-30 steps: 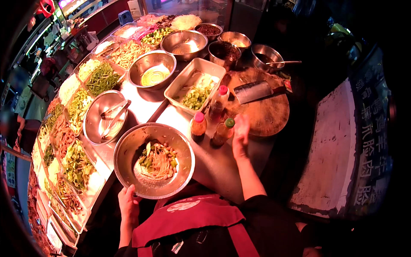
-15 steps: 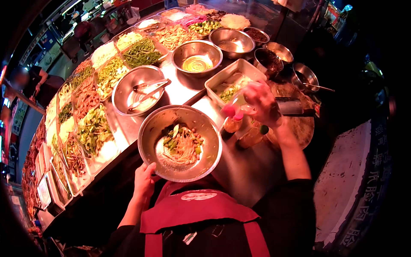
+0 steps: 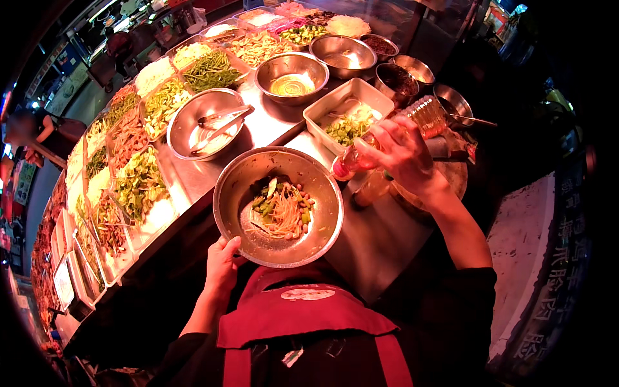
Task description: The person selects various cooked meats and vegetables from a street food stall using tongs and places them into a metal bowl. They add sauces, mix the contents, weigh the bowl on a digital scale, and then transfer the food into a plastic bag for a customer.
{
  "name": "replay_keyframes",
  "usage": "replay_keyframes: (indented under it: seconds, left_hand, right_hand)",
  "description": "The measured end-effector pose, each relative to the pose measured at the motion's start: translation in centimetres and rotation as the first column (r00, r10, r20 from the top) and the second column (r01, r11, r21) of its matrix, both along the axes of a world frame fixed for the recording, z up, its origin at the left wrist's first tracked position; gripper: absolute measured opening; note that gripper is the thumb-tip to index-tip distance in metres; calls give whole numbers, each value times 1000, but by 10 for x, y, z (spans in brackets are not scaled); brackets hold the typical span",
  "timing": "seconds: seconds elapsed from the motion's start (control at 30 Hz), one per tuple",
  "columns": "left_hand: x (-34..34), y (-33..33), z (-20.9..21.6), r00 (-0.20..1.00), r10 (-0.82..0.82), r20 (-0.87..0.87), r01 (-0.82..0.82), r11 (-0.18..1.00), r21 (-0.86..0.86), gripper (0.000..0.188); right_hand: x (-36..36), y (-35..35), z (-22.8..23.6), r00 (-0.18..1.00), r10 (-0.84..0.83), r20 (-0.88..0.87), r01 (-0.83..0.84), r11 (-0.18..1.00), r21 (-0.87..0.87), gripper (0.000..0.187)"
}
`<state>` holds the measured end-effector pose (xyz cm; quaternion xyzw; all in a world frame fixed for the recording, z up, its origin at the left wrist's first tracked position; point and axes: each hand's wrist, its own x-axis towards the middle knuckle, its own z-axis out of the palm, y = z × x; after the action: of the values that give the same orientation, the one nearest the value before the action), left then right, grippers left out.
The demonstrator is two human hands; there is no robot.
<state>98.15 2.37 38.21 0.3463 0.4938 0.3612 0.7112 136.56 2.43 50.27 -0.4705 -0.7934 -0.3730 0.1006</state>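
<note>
A steel mixing bowl (image 3: 235, 187) is tipped slightly in front of my apron, its left lower rim gripped by my left hand (image 3: 222, 263). Inside lie pale shreds (image 3: 287, 216), with green vegetable pieces and peanuts (image 3: 303, 200) around them. My right hand (image 3: 407, 158) is wrapped round a clear plastic bottle (image 3: 428, 116) of reddish liquid. That bottle is tilted steeply, its pink nozzle end (image 3: 342, 170) down beside the bowl's right rim. No stream of liquid can be made out. A second bottle (image 3: 372, 189) stands just below my right hand.
Beyond the bowl sit a steel bowl with tongs (image 3: 205, 129), another with yellow liquid (image 3: 291, 77), and a white tub of greens (image 3: 348, 122). Trays of cut vegetables (image 3: 142, 184) fill the left. A round board (image 3: 454, 177) and seasoning pots (image 3: 394, 84) are at the right.
My right hand, blurred over the bottles before, now holds one bottle tipped with its nozzle toward the bowl. The mixing bowl has shifted slightly right and up, still in my left hand.
</note>
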Motion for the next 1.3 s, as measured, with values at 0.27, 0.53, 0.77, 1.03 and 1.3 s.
replay_keyframes:
  seconds: [0.27,0.53,0.77,1.03,1.3]
  left_hand:
    - [-5,-23,-10,999,26,-33,-25,999,22,24]
    - [-18,-17,-21,996,-18,83,22,999,-41,19]
    - [-34,-6,-14,994,80,74,-80,997,6,20]
    - [-40,-8,4,931,227,285,-292,932,213,32]
    - [93,-62,69,773,436,460,-610,709,354,46]
  right_hand:
    - [-24,-40,-5,997,-29,-67,32,998,47,35]
    - [-9,-71,-4,924,-228,-306,250,968,34,54]
    - [-3,-99,-85,-332,224,-916,143,972,186,59]
    - [2,-77,-230,-259,119,-959,12,993,120,73]
    - [79,-146,-229,-240,-185,-953,-120,980,-160,91]
